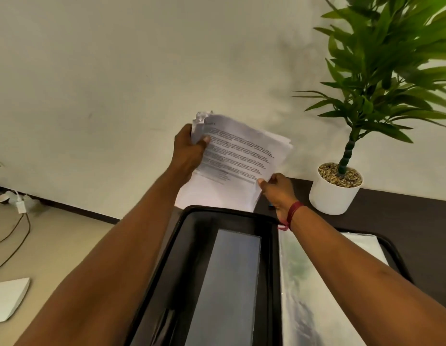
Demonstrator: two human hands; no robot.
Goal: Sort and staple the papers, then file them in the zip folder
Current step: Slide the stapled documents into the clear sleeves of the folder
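Papers (238,156) hang upright just beyond the open zip folder (192,245), long axis pointing down toward it. Left hand (189,148) grips their top corner; right hand (277,188) pinches the lower edge.

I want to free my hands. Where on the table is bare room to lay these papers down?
Bare dark table lies between the zip folder's right edge and the plant pot. The folder's left half also looks free. Plastic sleeves fill its right half; the pot crowds the far corner.
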